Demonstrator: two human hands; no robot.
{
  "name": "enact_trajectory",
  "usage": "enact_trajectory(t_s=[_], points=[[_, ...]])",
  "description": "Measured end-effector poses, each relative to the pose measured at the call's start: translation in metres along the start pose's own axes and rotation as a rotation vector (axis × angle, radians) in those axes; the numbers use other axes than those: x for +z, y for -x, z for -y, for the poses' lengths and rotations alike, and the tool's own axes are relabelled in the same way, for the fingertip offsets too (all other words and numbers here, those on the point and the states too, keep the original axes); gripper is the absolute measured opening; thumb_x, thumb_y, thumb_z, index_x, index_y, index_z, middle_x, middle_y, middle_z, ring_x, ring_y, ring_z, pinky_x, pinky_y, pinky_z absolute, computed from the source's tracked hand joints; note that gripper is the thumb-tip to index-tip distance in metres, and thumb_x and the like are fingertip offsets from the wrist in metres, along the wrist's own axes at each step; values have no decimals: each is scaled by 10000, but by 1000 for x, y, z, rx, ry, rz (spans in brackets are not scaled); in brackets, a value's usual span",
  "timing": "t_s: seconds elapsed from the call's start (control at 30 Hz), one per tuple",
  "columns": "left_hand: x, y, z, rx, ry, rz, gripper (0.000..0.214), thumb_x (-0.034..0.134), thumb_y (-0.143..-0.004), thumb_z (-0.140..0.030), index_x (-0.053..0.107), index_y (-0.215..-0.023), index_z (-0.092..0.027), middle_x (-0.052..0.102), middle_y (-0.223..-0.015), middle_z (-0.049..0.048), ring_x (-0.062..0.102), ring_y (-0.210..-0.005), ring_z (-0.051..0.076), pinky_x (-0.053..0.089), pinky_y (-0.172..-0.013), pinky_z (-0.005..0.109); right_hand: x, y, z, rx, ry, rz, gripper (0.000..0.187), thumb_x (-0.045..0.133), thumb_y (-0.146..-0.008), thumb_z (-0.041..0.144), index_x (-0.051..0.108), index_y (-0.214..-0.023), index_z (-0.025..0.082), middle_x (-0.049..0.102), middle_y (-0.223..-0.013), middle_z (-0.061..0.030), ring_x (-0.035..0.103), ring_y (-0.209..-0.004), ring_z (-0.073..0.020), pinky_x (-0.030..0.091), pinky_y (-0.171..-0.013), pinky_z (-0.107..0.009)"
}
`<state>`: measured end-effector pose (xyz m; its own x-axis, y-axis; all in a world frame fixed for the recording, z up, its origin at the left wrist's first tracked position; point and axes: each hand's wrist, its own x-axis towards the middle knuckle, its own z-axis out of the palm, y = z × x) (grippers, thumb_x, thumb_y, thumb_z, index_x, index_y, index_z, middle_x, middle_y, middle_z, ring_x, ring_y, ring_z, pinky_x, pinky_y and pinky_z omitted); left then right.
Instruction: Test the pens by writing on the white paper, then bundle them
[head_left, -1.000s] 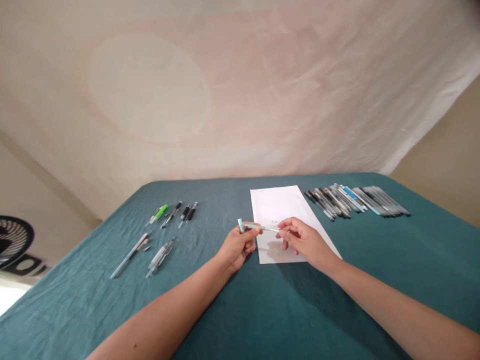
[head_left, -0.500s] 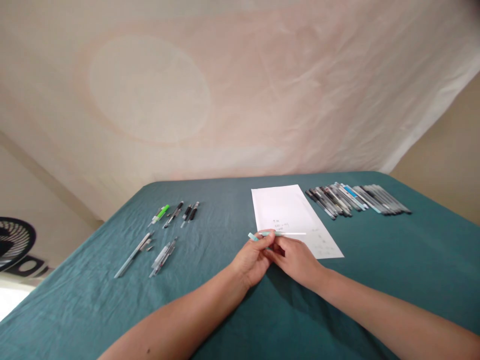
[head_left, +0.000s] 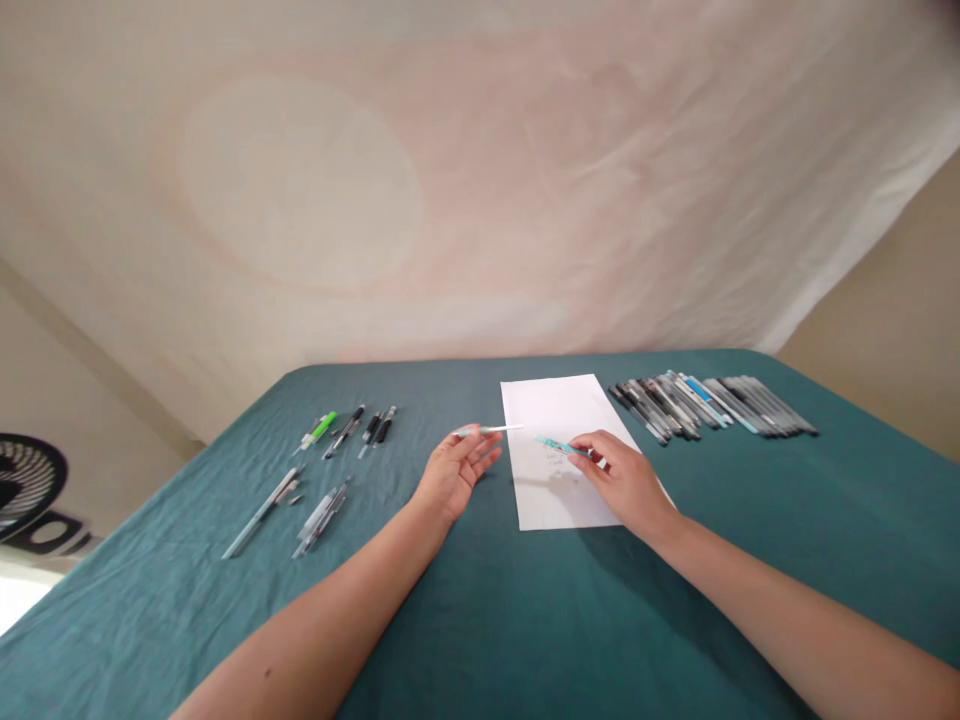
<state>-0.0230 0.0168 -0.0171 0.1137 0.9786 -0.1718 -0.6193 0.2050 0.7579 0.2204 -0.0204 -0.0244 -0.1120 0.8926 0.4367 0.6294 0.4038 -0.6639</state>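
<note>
My left hand [head_left: 454, 472] pinches a thin white pen refill [head_left: 491, 430] between fingertips, just left of the white paper sheet [head_left: 551, 495]. My right hand [head_left: 619, 478] rests over the sheet and holds a teal pen barrel [head_left: 559, 445] that points to the upper left. The two pieces are apart, with a small gap between them. Faint scribbles show on the paper under the barrel.
A row of several dark and clear pens [head_left: 712, 400] lies at the table's far right. Several pens, one with a green cap [head_left: 319, 428], and loose pen parts [head_left: 319, 515] lie at the left on the teal tablecloth [head_left: 525, 620]. A fan [head_left: 26, 480] stands at far left.
The hands were together on one teal pen near the paper's front edge. They have since drawn apart, the left taking the thin white refill and the right keeping the teal barrel.
</note>
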Motion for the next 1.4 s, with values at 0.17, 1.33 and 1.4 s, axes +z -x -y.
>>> enact_trajectory(t_s=[0.17,1.33,1.4], points=[[0,0,3,17,-95,6,157,661,-782,-161,564,-901,-123,691,-880,106,661,-923,225,526,-832,369,-1,-2,-4,-35,24,-21,181,507,-880,348,610,-966,225,631,-914,-29,565,-757,-157,437,-676,-267],[16,19,15,-124,-145,124,266,692,-750,-117,623,-1005,-148,651,-1068,98,634,-963,207,539,-812,335,2,5,14,151,-206,195,257,469,-893,388,637,-964,208,640,-730,-2,581,-604,-130,463,-586,-241],[16,19,14,-144,-103,142,275,680,-763,-126,624,-1031,-158,641,-1102,96,627,-986,208,526,-846,357,3,6,16,173,-223,221,280,452,-896,408,632,-979,209,632,-706,3,565,-580,-128,455,-577,-242]])
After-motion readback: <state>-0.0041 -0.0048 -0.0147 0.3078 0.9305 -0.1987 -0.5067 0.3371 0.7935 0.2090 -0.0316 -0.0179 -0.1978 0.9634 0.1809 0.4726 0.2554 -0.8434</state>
